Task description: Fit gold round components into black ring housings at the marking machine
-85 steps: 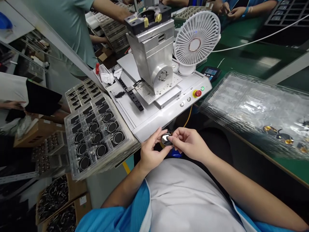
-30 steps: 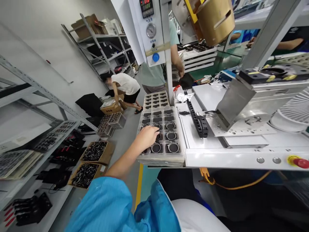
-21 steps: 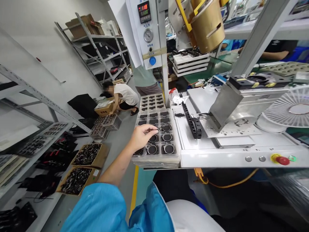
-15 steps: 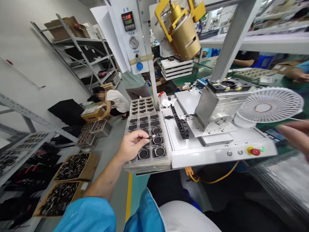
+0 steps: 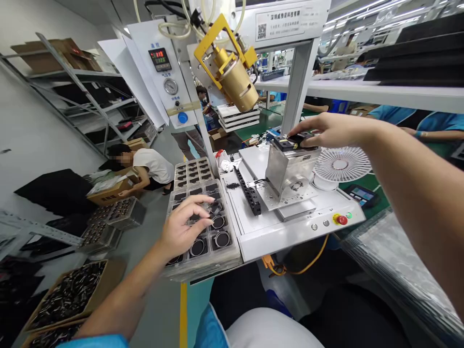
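My left hand (image 5: 183, 227) lies over a clear tray (image 5: 203, 263) of black round ringed parts (image 5: 222, 238) at the machine's left edge. Its fingers are spread and rest on the tray's middle pockets, and I see nothing gripped in them. My right hand (image 5: 324, 129) reaches across to the black fixture (image 5: 282, 143) on top of the metal block (image 5: 288, 169). Its fingertips are pressed together on a dark part seated in that fixture, and the hand hides most of the part.
A brass press head (image 5: 235, 83) hangs above the fixture. On the white machine base (image 5: 268, 232) are a red stop button (image 5: 341, 220), a black cable chain (image 5: 248, 191) and a small white fan (image 5: 340, 164). A second tray (image 5: 192, 170) lies behind. A person (image 5: 145, 164) crouches by boxes.
My right hand has come into view and reached onto the fixture. My left hand went from pinching a part above the tray to lying spread on it. The view tilted upward.
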`<state>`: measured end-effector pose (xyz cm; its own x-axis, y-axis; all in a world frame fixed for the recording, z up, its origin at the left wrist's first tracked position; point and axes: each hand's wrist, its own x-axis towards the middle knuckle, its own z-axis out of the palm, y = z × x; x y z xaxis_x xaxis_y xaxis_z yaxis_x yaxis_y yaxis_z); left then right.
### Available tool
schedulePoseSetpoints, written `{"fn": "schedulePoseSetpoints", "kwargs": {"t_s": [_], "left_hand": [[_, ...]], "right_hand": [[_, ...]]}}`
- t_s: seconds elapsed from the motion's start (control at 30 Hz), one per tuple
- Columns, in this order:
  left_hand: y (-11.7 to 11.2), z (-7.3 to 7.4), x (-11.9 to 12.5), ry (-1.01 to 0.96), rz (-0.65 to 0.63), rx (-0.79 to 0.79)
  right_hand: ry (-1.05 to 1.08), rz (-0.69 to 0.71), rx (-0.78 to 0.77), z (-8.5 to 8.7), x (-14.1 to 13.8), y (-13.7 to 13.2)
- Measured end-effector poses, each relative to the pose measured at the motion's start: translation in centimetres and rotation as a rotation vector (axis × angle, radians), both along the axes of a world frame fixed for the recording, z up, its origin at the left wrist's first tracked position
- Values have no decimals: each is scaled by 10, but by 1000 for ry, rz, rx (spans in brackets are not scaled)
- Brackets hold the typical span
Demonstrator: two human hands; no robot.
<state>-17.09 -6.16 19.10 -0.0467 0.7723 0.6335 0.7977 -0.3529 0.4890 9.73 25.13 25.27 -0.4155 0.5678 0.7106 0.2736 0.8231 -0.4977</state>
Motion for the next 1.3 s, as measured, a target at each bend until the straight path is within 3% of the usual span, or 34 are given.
{"fn": "schedulePoseSetpoints", "kwargs": {"t_s": [0.17,0.27,0.33,0.5,0.63,0.8,0.97,1.13,1.3], "left_hand": [[38,17,9,60,-85,10],[80,29,20,43,-146,38],[115,37,31,46,-174,79],[210,58,60,86,-249,180],[257,78,79,229,-258,58],[269,93,85,392,-310,-116],[258,87,79,484,-351,-200],[251,84,79,537,-318,-270],[247,88,82,578,-275,-343]], "right_hand": [[3,52,-7,8,-1,15],[-133,110,-24,19,6,28],[-101,113,-56,20,14,28],[238,98,-183,-11,46,-17],[286,100,-332,-47,84,-68],[293,-17,-503,-99,147,-107],[195,-161,-818,-160,196,-114],[33,-242,-1127,-197,186,-99],[-201,-295,-1096,-218,152,-78]]}}
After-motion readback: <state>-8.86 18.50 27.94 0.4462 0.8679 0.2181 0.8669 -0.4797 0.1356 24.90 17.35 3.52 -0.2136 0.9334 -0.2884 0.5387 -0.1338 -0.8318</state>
